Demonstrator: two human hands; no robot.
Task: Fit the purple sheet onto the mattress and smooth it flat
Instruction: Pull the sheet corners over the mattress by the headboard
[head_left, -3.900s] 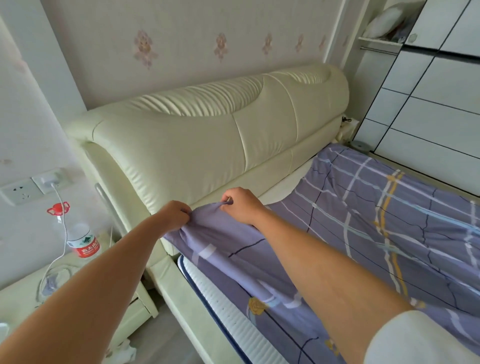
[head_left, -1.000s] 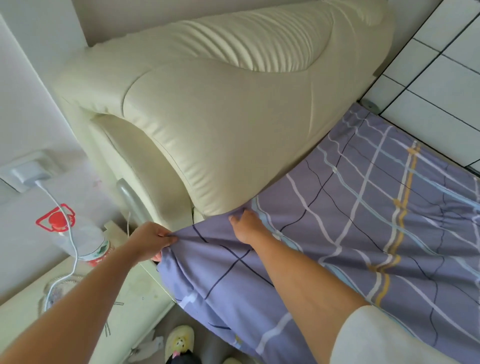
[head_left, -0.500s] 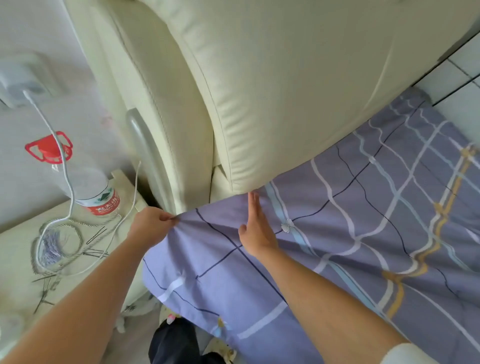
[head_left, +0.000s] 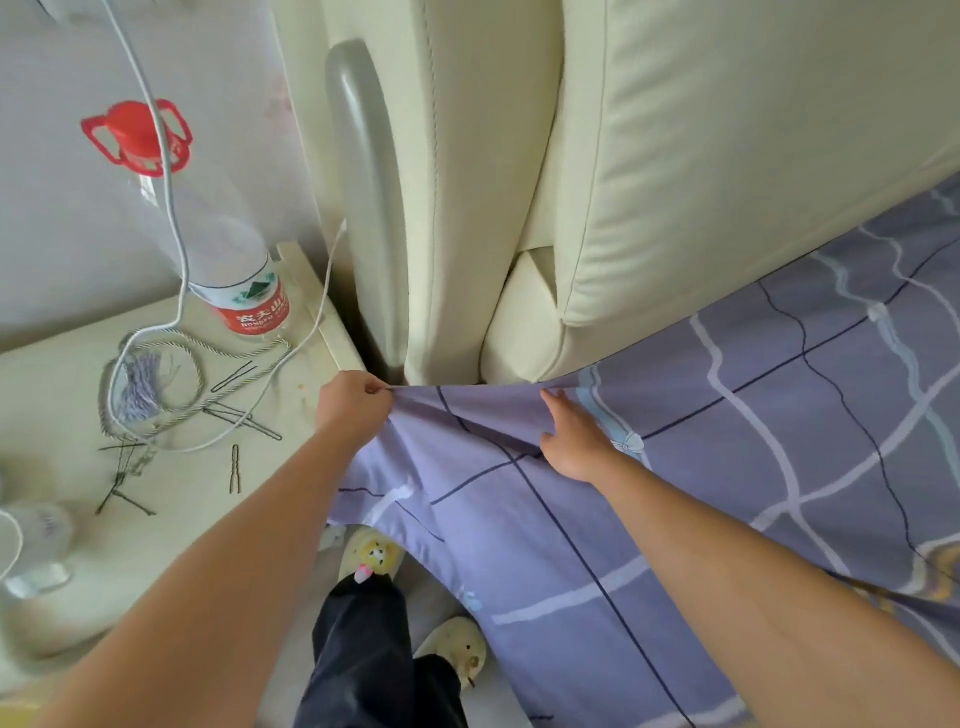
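Nearest the camera stood the person's dark trousers (head_left: 363, 649) and two pale slippers (head_left: 371, 556) on the floor beside the bed. Both bare forearms reached forward from there. The purple sheet (head_left: 727, 467), crossed with white and dark lines, lay over the corner of the bed and hung down its side by the slippers; the mattress was hidden beneath it. The left hand (head_left: 353, 410) pinched the sheet's corner edge between curled fingers and thumb, the cloth drawn taut from the pinch. The right hand (head_left: 576, 441) lay flat on the sheet just beside it, fingers straight and pointing at the headboard (head_left: 727, 156). To the left, the nightstand (head_left: 171, 519) held scattered hairpins (head_left: 235, 467), a white cable (head_left: 171, 208) and a red-capped water bottle (head_left: 228, 260). Farthest, the cream headboard rose against the sheet's edge.
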